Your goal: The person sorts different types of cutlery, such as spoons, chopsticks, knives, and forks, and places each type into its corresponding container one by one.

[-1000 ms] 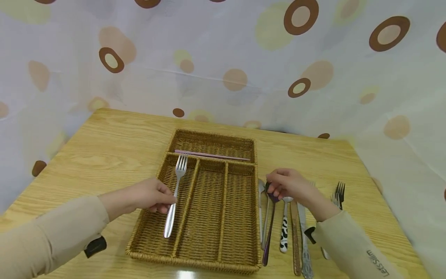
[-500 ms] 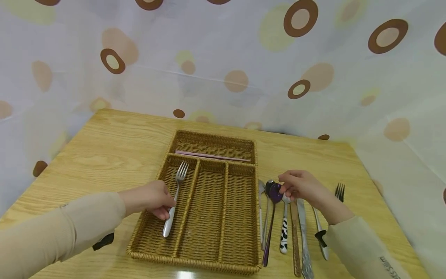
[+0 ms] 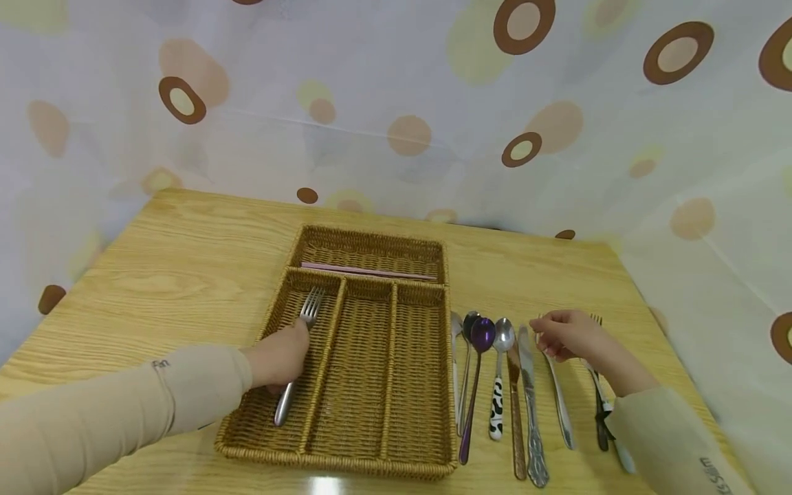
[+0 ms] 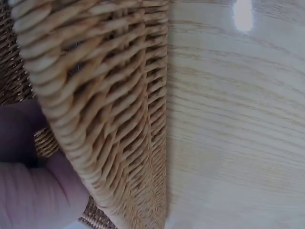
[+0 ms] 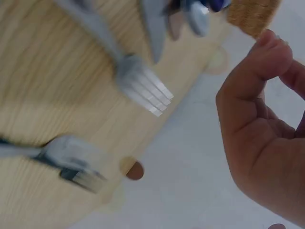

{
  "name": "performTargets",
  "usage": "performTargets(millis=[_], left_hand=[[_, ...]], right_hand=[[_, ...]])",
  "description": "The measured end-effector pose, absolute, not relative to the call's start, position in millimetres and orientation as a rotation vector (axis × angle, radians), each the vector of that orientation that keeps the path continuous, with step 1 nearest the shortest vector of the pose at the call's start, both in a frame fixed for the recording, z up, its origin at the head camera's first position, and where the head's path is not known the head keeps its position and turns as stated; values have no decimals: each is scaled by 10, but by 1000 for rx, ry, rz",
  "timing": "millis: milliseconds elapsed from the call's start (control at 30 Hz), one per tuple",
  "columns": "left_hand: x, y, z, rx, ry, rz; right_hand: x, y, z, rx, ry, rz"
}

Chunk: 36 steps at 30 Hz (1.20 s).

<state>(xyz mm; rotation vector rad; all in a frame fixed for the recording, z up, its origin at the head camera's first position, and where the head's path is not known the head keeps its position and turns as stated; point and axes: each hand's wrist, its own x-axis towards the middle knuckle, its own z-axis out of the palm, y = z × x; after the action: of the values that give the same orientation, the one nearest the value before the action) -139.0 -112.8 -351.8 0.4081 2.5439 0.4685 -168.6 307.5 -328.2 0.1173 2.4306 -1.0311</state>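
Observation:
My left hand [image 3: 283, 356] is down in the left long compartment of a brown wicker cutlery tray [image 3: 334, 464], gripping a silver fork [image 3: 311, 306] around its middle. The tines point away from me and the handle end shows below the hand. In the left wrist view the tray's side wall hides much of that hand [image 4: 43, 191]. Over the cutlery to the right hovers my right hand [image 3: 572, 333], fingers loosely bent and holding nothing. Beneath it, a silver fork [image 3: 560, 399] lies on the table, its tines partly covered by the hand in the head view.
A pink chopstick [image 3: 365, 270] lies in the tray's back compartment. Right of the tray are a purple spoon [image 3: 482, 335], a spoon with a black-and-white handle [image 3: 497, 412], a silver knife [image 3: 529, 405] and a bronze-coloured knife [image 3: 517, 426]. More forks [image 3: 601, 412] lie near the right sleeve.
The left hand has lowered the fork into the left compartment and shifted up its handle. The right hand has moved right, from above the spoons to above a fork.

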Motion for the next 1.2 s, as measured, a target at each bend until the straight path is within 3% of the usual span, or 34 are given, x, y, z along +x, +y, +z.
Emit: performTargets(millis=[267, 600, 933, 1200], left_hand=[[-1436, -1185, -3442, 378, 2526, 580], [-1550, -1088, -3086, 430, 2611, 676], [-1580, -968, -2985, 271, 2401, 965], [-1564, -909, -2998, 231, 2280, 1080]], right_hand=[[-1596, 3348, -3438, 152, 2511, -734], [-1552, 3385, -3648, 83, 2522, -551], [-1542, 3465, -3680, 171, 2424, -769], [-1616, 3406, -3548, 54, 2264, -983]])
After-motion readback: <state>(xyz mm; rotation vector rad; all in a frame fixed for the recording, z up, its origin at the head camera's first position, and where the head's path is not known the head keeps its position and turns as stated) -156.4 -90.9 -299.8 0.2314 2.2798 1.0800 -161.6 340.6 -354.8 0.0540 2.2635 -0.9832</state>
